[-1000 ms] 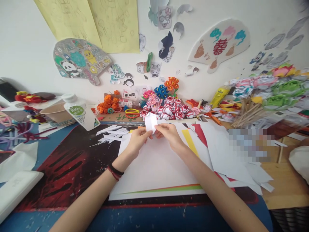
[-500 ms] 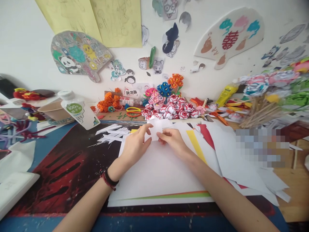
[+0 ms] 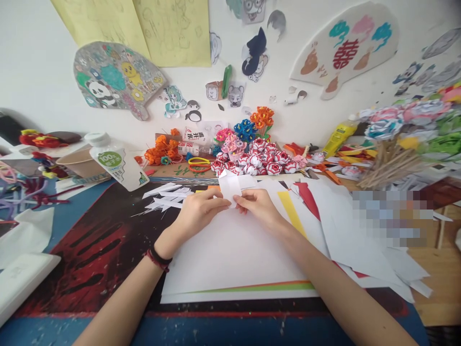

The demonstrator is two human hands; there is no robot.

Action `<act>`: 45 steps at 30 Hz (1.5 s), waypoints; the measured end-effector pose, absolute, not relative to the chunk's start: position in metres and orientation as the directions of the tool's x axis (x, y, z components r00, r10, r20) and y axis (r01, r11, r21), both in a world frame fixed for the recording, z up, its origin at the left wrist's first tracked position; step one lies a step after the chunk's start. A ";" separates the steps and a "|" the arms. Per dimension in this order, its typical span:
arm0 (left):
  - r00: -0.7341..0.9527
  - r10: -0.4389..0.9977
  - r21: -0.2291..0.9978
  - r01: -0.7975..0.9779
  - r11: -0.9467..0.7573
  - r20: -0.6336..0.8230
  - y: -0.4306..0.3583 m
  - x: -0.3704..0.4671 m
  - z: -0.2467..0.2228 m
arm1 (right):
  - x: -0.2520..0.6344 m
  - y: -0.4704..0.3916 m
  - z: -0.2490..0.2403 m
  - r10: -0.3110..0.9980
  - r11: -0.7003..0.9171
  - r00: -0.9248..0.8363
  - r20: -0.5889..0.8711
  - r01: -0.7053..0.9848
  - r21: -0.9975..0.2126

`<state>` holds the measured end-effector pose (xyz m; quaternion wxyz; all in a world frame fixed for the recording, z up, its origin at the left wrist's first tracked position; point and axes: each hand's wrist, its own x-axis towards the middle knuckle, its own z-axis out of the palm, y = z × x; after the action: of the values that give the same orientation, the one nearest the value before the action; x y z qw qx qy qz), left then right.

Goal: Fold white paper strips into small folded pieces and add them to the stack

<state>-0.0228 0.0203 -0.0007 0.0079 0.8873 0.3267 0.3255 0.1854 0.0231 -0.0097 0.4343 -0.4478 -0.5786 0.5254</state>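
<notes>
Nearest, the large white sheet [image 3: 237,254] is lying on the bench [image 3: 201,329], and both forearms are reaching over it. Half a second ago the left hand [image 3: 208,204] was spread beside the small white paper [image 3: 229,185]; now its fingers are drawing together at the paper's lower left edge. The right hand [image 3: 254,204] is keeping its pinch, thumb and fingers nipping the lower right edge. So the paper seems to be getting attention from both sides again, rather than hanging from one hand alone. It is standing between the hands, its upper part rising beyond the fingertips. White is showing against white and the left thumb is hidden, so I cannot tell whether that hand is truly gripping or merely touching. Farther off, white strips [image 3: 169,197] are lying to the left, and red-and-white flowers [image 3: 273,168] are sitting behind the paper.
</notes>
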 end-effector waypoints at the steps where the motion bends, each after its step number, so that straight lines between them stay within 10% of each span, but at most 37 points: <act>1: 0.559 0.605 0.276 0.563 -0.779 0.568 0.021 -0.022 -0.001 | 0.185 0.023 -0.011 0.973 0.052 -0.227 0.040 0.049 -0.997; 7: 0.460 0.683 0.434 0.537 -0.723 0.568 0.020 -0.018 0.003 | 0.185 0.022 -0.007 0.961 0.058 -0.269 0.062 -0.022 -0.998; 34: 0.399 0.665 0.414 0.552 -0.724 0.631 0.008 -0.009 0.016 | 0.185 0.015 -0.002 0.925 -0.072 -0.379 -0.025 -0.112 -0.991; 45: 0.164 0.910 0.768 0.493 -0.409 0.380 0.003 0.005 0.007 | 0.183 0.015 -0.008 0.948 -0.001 -0.311 0.062 -0.200 -0.980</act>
<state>0.0045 0.0028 0.0071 0.2443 0.7227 0.4856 0.4269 0.1832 0.0148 -0.0077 0.4683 -0.3535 -0.5293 0.6129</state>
